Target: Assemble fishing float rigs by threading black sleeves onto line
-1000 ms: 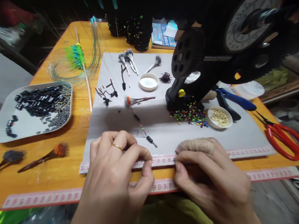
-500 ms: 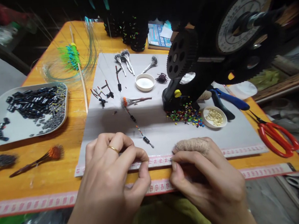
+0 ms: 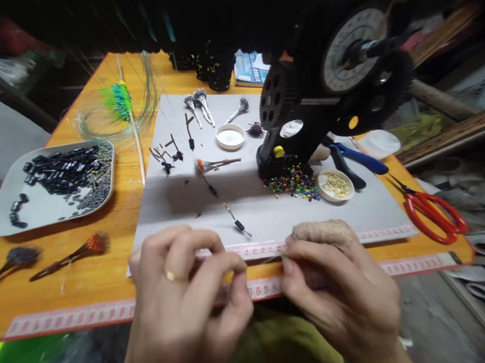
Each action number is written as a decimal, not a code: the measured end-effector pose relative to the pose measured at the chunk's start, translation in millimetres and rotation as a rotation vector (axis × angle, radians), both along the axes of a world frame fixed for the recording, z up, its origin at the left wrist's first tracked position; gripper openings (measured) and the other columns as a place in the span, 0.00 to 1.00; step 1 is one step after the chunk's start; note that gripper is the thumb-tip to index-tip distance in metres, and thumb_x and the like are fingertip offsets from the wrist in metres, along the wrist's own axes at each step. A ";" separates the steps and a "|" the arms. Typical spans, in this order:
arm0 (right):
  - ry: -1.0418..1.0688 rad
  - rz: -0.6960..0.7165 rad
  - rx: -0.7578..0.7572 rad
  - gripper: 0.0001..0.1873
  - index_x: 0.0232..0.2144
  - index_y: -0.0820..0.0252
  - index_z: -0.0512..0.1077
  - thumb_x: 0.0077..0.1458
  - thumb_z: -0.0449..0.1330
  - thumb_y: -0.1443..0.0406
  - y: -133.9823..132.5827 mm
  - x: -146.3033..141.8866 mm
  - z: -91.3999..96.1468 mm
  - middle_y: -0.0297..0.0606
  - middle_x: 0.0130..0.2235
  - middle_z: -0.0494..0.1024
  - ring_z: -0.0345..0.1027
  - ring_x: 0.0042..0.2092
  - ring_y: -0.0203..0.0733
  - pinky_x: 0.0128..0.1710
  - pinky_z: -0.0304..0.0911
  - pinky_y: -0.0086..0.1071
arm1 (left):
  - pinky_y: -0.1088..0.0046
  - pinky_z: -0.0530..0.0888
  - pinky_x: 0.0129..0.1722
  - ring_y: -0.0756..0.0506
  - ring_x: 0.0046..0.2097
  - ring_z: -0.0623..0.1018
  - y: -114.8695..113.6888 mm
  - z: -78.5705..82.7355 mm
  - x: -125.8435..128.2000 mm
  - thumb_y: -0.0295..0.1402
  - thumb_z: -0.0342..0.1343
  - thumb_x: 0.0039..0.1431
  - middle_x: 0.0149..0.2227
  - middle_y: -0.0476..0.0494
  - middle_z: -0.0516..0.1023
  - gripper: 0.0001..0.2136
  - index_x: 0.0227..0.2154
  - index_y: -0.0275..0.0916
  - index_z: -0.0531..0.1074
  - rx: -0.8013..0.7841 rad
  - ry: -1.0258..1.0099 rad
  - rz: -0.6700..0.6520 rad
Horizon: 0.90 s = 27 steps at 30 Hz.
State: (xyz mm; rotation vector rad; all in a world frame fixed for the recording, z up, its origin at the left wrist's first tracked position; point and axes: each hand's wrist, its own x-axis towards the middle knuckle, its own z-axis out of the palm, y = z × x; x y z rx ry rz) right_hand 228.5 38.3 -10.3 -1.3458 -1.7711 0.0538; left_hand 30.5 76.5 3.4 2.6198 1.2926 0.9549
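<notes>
My left hand (image 3: 195,292), with a ring on one finger, is curled in a pinch over the board's front edge. It is blurred, and whatever its fingertips hold is too small to make out. My right hand (image 3: 332,274) pinches a short, thin dark strand (image 3: 270,259) that points toward the left hand. Its index finger is wrapped in beige tape (image 3: 324,231). Just beyond the hands, a small line piece with a black sleeve (image 3: 239,225) lies on the grey board (image 3: 277,217). Another black-sleeved piece (image 3: 212,190) is above it, near an orange-tipped wire bundle (image 3: 221,163).
A white tray (image 3: 0,216) of black and grey small parts stands left. A black geared machine (image 3: 281,141) rises over the board, beside coloured beads (image 3: 293,184), a dish of gold bits (image 3: 336,186), pliers (image 3: 349,162) and red scissors (image 3: 431,215). Measuring tapes (image 3: 413,264) run along the front edges.
The camera view has shifted a little. My left hand has moved and blurred, uncovering a tiny piece on the board. The thin strand at my right fingertips now shows more clearly.
</notes>
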 end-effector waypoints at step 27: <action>1.517 0.472 -0.787 0.14 0.31 0.62 0.67 0.60 0.67 0.60 -57.0 -26.8 -3.8 0.31 0.25 0.79 0.76 0.24 0.29 0.25 0.70 0.18 | 0.89 0.67 0.16 0.59 0.16 0.64 -39.1 -7.5 57.0 0.38 0.63 0.62 0.18 0.57 0.65 0.08 0.30 0.39 0.79 -1.350 -1.495 -0.156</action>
